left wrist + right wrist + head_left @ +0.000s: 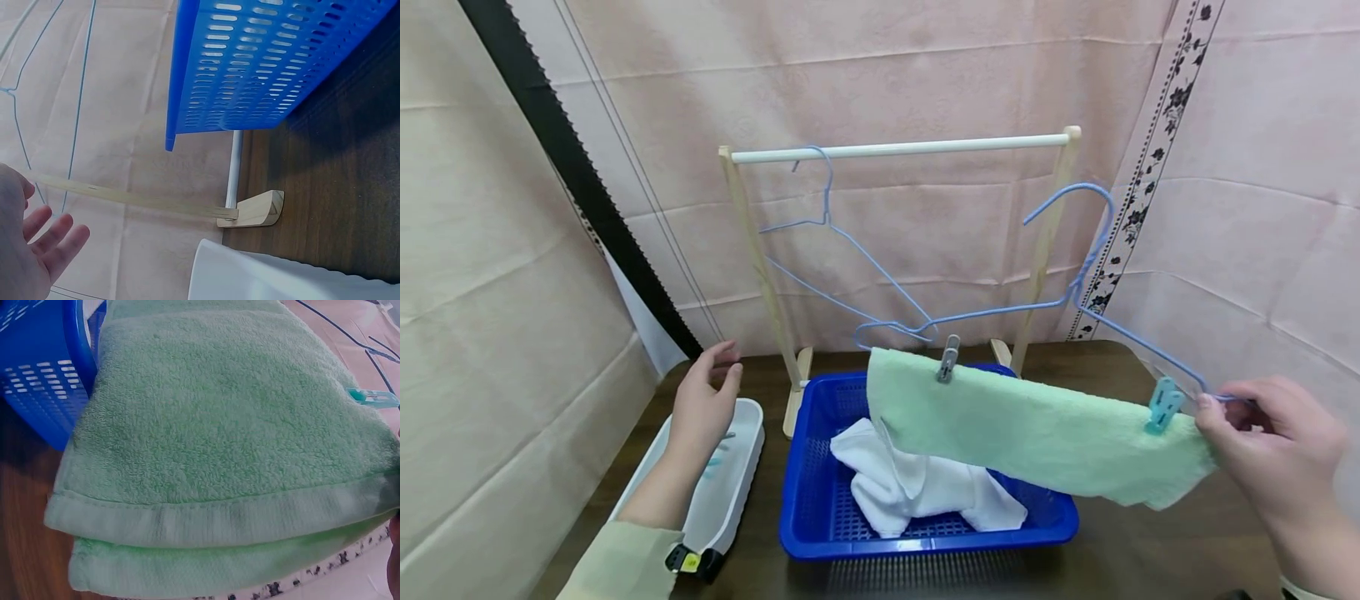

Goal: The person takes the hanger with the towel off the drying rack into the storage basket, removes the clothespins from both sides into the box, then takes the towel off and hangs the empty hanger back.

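My right hand [1273, 442] grips the right end of a blue wire clothes hanger [1000, 313], its fingertips right at the corner of a light green towel [1030, 433]. The folded towel hangs along the hanger's lower side, with a grey clothespin [948, 359] and a teal clothespin [1165, 406] clipped on its top edge. In the right wrist view the towel [219, 412] fills most of the picture. My left hand [706, 408] is raised above a white tray [748, 433], fingers loosely bent and holding nothing. Small clothespins lie in that tray, partly hidden by the forearm.
A blue basket [805, 492] with a white cloth [917, 483] in it stands below the green towel. Behind it is a wooden rack with a white rod [902, 148], on which a second blue hanger [829, 187] hangs at the left. Fabric curtains surround the brown table [1120, 542].
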`<state>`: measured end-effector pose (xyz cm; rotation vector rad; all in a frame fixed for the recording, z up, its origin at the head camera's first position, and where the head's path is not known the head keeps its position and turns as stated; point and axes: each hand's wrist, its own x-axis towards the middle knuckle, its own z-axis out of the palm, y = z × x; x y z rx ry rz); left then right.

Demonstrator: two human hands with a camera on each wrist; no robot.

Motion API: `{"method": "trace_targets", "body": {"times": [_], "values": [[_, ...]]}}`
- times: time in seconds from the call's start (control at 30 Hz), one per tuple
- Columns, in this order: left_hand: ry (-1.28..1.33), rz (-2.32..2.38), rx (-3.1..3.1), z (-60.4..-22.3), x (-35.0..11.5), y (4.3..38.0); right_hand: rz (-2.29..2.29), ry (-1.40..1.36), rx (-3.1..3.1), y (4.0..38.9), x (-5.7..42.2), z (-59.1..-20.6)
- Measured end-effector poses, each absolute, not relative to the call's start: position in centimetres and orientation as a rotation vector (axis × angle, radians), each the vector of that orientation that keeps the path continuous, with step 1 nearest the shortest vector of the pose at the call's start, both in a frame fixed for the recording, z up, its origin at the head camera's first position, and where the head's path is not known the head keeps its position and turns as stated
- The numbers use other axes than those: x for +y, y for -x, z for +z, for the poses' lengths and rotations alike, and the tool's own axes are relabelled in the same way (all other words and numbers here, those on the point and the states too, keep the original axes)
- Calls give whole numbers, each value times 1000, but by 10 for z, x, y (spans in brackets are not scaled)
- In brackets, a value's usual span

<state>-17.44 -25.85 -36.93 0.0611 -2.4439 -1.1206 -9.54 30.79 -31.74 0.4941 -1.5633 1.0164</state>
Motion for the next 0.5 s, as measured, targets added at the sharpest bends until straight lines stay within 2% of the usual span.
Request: {"method": "trace_targets", "body": {"times": [0.5], "values": [[4, -1075, -2444, -365, -254, 161, 885, -568, -1678, 132, 282, -324]]}}
